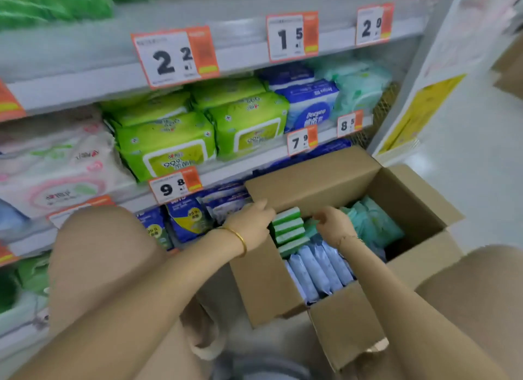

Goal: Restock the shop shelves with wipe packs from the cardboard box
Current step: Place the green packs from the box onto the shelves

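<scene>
In a nearly full cardboard box point(317, 179) near stocked shelves point(243, 54), the left hand point(252, 224) curls its fingers round green packs point(288, 228); the right hand point(335, 224) has curled fingers, grip unclear.

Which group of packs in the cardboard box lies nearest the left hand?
The green-and-white packs, right beside the left hand; blue packs and teal packs lie farther.
</scene>
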`<state>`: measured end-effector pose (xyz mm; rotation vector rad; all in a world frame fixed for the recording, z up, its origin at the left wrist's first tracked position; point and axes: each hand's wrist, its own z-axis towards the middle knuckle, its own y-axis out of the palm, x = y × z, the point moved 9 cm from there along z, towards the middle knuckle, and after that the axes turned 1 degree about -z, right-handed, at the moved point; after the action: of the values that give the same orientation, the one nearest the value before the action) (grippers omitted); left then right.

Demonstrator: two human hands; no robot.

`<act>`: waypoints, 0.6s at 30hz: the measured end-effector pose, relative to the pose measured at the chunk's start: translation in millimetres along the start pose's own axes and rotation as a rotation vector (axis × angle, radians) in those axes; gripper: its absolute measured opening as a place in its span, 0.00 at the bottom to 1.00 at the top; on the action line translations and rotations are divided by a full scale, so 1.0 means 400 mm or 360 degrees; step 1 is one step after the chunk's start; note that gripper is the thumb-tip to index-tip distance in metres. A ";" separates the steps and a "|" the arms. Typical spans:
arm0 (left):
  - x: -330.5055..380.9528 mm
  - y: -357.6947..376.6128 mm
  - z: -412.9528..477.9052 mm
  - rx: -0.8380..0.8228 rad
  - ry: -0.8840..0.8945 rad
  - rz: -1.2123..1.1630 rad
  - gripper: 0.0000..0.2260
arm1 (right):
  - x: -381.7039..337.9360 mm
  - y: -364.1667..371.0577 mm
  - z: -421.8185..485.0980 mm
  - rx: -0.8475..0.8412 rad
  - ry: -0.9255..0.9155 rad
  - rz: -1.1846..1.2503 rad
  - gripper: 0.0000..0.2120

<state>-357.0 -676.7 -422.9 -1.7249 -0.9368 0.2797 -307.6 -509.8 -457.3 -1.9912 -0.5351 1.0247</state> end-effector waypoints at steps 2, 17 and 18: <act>0.008 0.044 0.031 -0.0059 0.0055 0.0012 0.14 | 0.061 0.048 0.015 -0.0084 0.0089 -0.0090 0.17; 0.017 0.074 0.167 -0.0125 0.0053 0.0072 0.14 | 0.096 0.207 0.060 -0.0139 -0.0171 -0.0401 0.15; 0.011 0.075 0.165 -0.0120 0.0050 0.0068 0.14 | 0.090 0.201 0.062 -0.0115 -0.0197 -0.0446 0.13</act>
<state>-380.8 -629.8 -473.3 -1.8154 -0.8985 0.2470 -306.6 -520.7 -548.0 -1.8571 -0.9023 0.9674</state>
